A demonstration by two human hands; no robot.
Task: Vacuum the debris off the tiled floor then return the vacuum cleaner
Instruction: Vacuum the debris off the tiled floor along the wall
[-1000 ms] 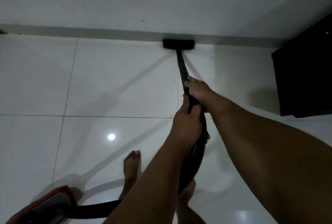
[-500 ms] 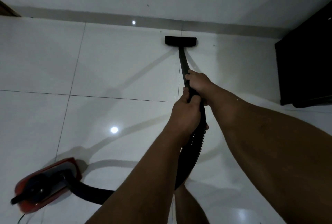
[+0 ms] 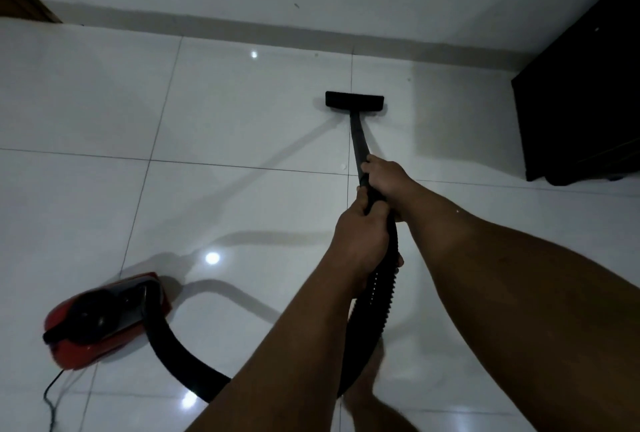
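Vacuum cleaner [image 3: 104,317], red, sits on floor [image 3: 242,120] at lower left w/ hose curving up; left hand [image 3: 362,237] & right hand [image 3: 386,177] both closed round black wand [image 3: 358,141], nozzle [image 3: 354,101] flat on tile nr wall; best kept flat, slow overlapping strokes

Open tiled floor [image 3: 214,120] lay left of the nozzle [image 3: 354,101]; a dark cabinet [image 3: 581,102] blocked the right, the red vacuum cleaner [image 3: 104,319] the near left.

Bare forearms and hands, nothing worn

Both arms are showing uncovered from elbow to fingertips: the left hand [image 3: 360,234] and right hand [image 3: 388,177] are wearing no sleeves, gloves, watch or rings.
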